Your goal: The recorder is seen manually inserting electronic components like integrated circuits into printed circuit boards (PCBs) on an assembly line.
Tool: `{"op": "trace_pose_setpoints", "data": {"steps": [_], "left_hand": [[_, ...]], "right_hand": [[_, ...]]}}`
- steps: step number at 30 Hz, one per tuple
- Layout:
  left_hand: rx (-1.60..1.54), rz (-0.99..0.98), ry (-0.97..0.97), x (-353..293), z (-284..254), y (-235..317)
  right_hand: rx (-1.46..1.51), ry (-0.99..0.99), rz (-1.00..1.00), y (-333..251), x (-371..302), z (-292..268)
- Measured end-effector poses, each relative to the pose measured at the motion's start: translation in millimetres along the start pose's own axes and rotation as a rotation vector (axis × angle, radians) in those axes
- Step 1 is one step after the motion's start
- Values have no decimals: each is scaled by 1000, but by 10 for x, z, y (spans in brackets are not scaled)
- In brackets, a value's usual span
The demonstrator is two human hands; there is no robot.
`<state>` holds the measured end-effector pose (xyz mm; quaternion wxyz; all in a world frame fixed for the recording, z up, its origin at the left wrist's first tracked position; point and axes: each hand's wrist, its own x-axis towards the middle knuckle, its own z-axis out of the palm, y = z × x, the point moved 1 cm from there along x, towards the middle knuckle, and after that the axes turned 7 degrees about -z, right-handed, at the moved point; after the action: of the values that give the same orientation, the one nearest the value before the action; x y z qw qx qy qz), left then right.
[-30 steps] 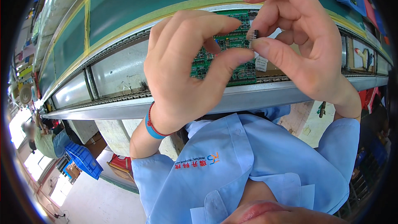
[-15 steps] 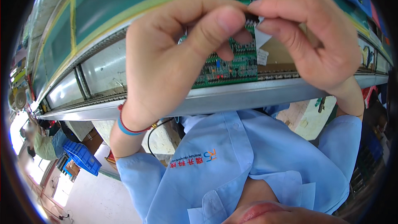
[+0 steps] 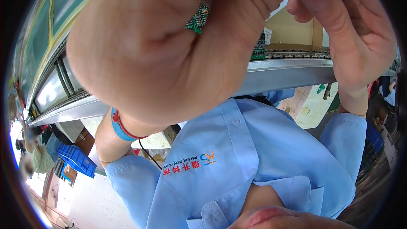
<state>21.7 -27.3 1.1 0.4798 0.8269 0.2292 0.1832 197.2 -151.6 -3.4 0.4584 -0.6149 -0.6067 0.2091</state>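
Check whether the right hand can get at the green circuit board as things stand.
Probably yes, at the right end: a sliver of green circuit board shows between left hand and right hand, though the left hand hides most.

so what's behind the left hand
Parts of a green circuit board show through a gap in the left hand and past its right edge; the rest is covered.
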Motion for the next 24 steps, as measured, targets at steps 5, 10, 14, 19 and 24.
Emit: {"op": "trace_pose_setpoints", "data": {"steps": [5, 10, 14, 19, 24], "left_hand": [[197, 128, 14, -116, -66, 57], [348, 351, 138, -342, -9, -245], [567, 289, 132, -633, 205, -279], [612, 297, 150, -840, 390, -326], [562, 334, 181, -857, 447, -434]], "right_hand": [[62, 64, 131, -80, -42, 16], [-296, -235, -174, 53, -233, 207], [-445, -164, -311, 147, -268, 344], [-515, -174, -336, 160, -290, 388], [-552, -210, -278, 140, -281, 374]]}}
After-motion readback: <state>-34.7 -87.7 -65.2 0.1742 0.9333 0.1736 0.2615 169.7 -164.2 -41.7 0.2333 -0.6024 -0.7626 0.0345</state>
